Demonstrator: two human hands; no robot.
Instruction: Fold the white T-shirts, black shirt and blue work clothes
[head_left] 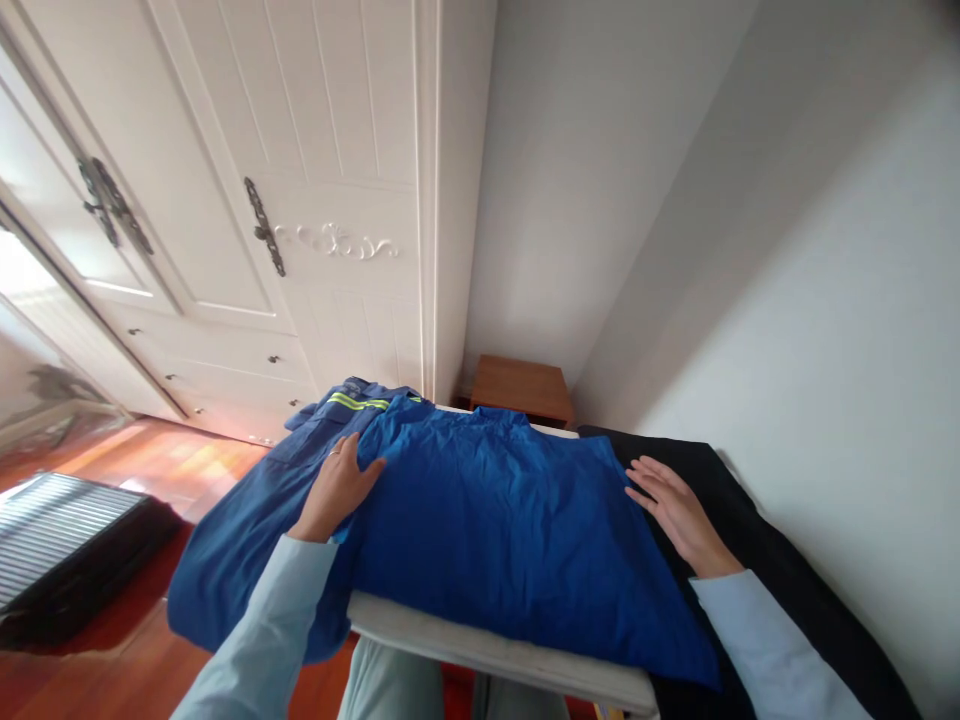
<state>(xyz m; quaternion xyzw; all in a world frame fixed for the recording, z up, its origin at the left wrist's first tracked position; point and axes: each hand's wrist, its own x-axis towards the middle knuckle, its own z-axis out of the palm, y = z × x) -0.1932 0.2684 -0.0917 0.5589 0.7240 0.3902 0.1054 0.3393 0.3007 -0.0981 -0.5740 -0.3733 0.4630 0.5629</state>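
A bright blue garment, wrinkled toward its gathered top edge, lies spread over a padded white board. My left hand rests at the garment's left edge, thumb and fingers apart. Under and beyond that hand hangs a darker blue garment with a yellow reflective stripe, draped off the left side. My right hand is at the right edge of the bright blue garment, its fingers stretched out and holding nothing. Below the right hand a black cloth hangs over the right side.
A white wardrobe with dark metal handles stands ahead on the left. Behind the board is a small brown wooden cabinet in the corner. A grey wall runs along the right. A ribbed, dark-sided case lies on the wooden floor at left.
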